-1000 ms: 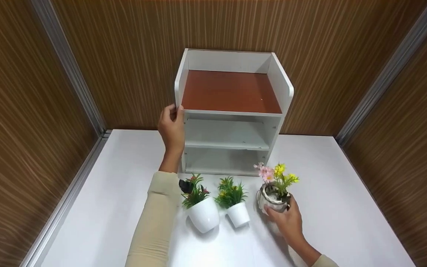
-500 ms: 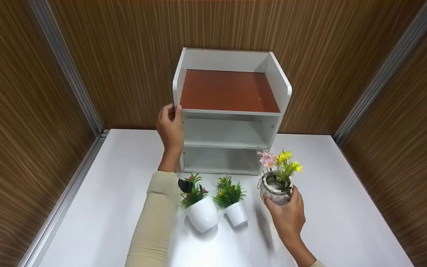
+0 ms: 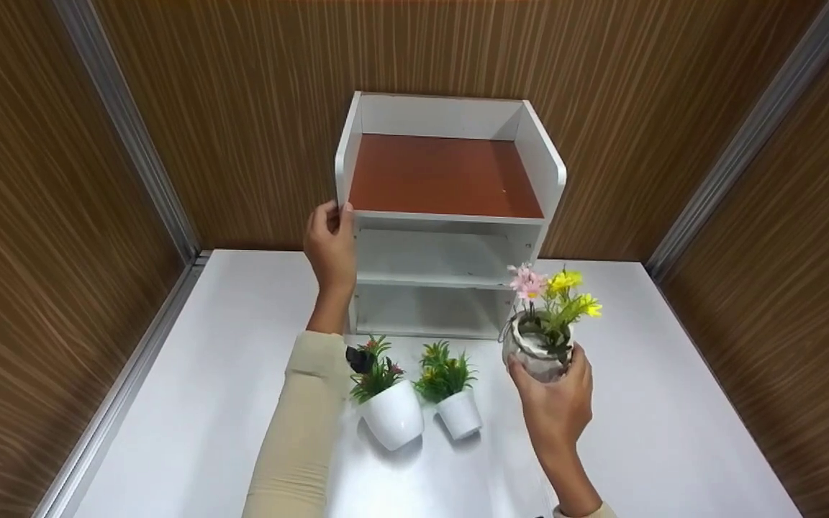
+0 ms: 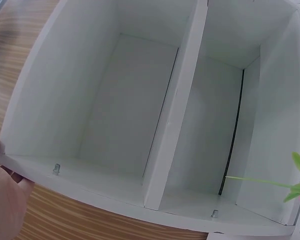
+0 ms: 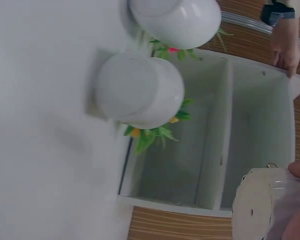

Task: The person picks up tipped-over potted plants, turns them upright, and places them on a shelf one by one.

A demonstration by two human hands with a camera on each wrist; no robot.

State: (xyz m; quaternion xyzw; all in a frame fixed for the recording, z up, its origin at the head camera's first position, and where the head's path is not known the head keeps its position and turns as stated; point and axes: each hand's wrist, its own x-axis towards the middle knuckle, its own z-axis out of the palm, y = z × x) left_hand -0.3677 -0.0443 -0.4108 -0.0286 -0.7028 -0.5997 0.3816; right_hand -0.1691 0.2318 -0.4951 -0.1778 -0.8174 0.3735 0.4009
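Observation:
My right hand (image 3: pixel 555 403) grips a round glass jar (image 3: pixel 538 354) with twine at its neck and pink and yellow artificial flowers (image 3: pixel 562 295) in it. The jar is raised in front of the right side of a white shelf unit (image 3: pixel 449 215). In the right wrist view the jar's pale underside (image 5: pixel 252 211) faces the camera, fingers at its side. My left hand (image 3: pixel 332 248) holds the left front edge of the unit, just below its red-brown top board (image 3: pixel 447 176). In the left wrist view, the left hand (image 4: pixel 7 205) is at the unit's corner.
Two white pots with artificial plants, a larger one (image 3: pixel 393 416) and a smaller one (image 3: pixel 460 414), lie tilted on the white table (image 3: pixel 673 403) before the unit. Wood-patterned panels (image 3: pixel 256 129) stand behind and on both sides.
My right hand has lifted the jar of flowers off the table and carried it up and forward, nearer the shelf unit. The left hand stays at the unit's edge.

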